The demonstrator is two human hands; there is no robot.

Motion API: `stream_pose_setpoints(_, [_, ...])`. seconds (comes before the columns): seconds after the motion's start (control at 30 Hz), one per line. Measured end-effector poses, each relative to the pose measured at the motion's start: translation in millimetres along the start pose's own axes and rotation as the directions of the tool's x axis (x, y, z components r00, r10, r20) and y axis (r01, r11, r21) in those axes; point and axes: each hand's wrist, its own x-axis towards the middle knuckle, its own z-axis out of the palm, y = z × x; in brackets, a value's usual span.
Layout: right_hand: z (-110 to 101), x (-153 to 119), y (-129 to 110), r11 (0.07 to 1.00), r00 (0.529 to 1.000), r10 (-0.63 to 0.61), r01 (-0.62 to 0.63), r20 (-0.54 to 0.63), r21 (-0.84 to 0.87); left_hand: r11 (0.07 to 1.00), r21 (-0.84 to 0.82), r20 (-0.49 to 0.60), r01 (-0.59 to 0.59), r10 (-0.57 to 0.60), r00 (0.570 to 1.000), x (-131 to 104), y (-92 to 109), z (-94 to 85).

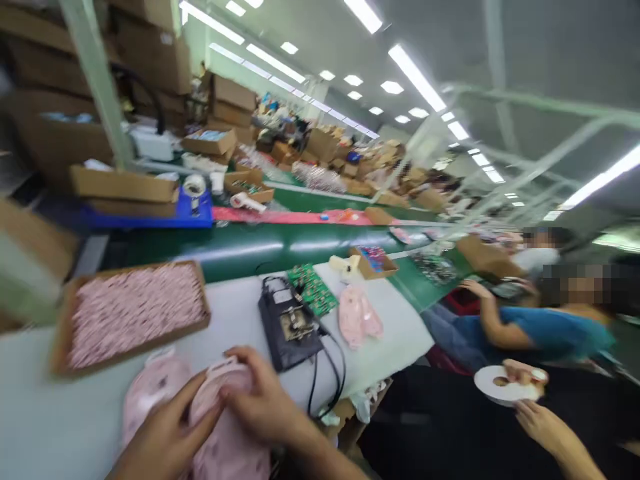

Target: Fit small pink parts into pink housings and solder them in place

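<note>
My left hand [173, 423] and my right hand [267, 397] are both closed on a small, rounded pink plastic part [213, 393], gripping it from opposite sides at the table's front. Fingers hide much of its face. Beneath and beside my hands lie larger pink plastic shells [163, 380], partly covered by my arms. Behind my left hand stands a shallow cardboard tray [63, 343] full of small pink pieces [135, 310]. A black box-shaped device [280, 340] with a metal fixture on top sits beyond my right hand, its cables trailing over the table edge.
Green circuit boards [315, 290], a pair of pink shells [357, 317] and a cardboard box of small coloured parts [385, 272] lie on the white table [395, 330]. A green conveyor [235, 250] runs behind. At right, a person's hands hold a white disc [485, 385]; another person in blue sits beyond.
</note>
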Motion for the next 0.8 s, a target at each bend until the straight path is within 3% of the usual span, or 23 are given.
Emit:
stream_pose_setpoints(0.03, [-1, -4, 0, 1.000, 1.000, 0.007, -0.008, 0.017, 0.010, 1.000, 0.026, 0.111, -0.007, 0.004, 0.994, -5, 6, -0.2])
stream_pose_setpoints(0.17, [-7, -11, 1, 0.994, 0.985, 0.091, -0.099, 0.148, 0.054, 1.000, 0.024, 0.244, -0.015, 0.008, 0.970, -12, 19, -1.9])
stream_pose_setpoints(0.3, [-11, -13, -1, 0.984, 0.969, 0.144, -0.162, 0.203, 0.079, 1.000, 0.017, 0.240, 0.021, -0.024, 0.970, -18, 27, -2.6])
stream_pose_setpoints(0.8, [-5, -7, 2, 0.994, 0.983, 0.108, -0.110, 0.147, 0.007, 0.996, 0.092, 0.224, 0.007, -0.028, 0.974, -11, 28, 1.9])
